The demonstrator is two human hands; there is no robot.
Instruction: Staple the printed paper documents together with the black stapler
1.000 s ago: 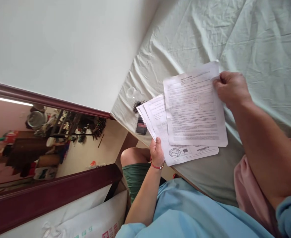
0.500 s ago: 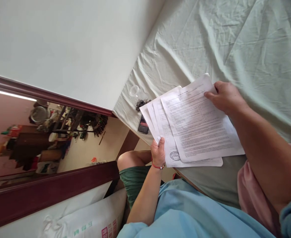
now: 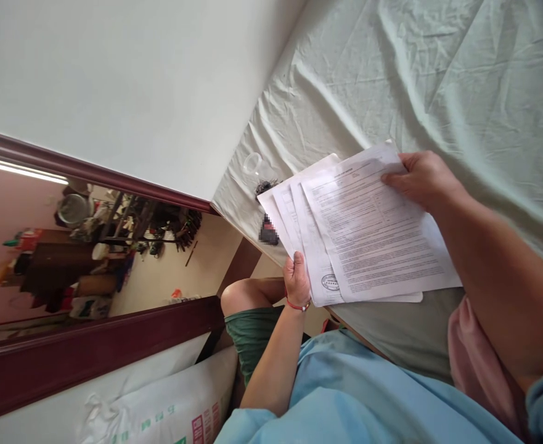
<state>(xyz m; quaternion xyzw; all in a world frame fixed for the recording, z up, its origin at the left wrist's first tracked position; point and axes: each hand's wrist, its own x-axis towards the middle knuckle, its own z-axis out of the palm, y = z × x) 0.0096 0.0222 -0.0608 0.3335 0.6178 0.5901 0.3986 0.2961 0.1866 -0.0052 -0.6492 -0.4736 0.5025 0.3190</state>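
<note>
Several printed paper sheets (image 3: 368, 228) lie fanned out between my two hands, above the cloth-covered bed. My left hand (image 3: 296, 280), with a red bracelet at the wrist, pinches the lower left corner of the stack, thumb on top. My right hand (image 3: 428, 179) grips the upper right edge of the top sheet, its thumb on the printed face and its other fingers hidden beneath. Dense lines of text cover the top sheet. On a lower sheet, an oval black stamp (image 3: 330, 282) shows near the bottom edge.
A pale green sheet (image 3: 474, 92) with wrinkles covers the bed. Near its left corner lie a clear plastic cup (image 3: 254, 164), a dark tangled item (image 3: 265, 188) and a blurred-out object (image 3: 269, 231). A white sack (image 3: 160, 407) stands lower left, below a dark red door frame (image 3: 90, 345).
The top sheet has shifted slightly right with my right hand, and the fan of papers has tilted a little. My left hand keeps its pinch on the corner.
</note>
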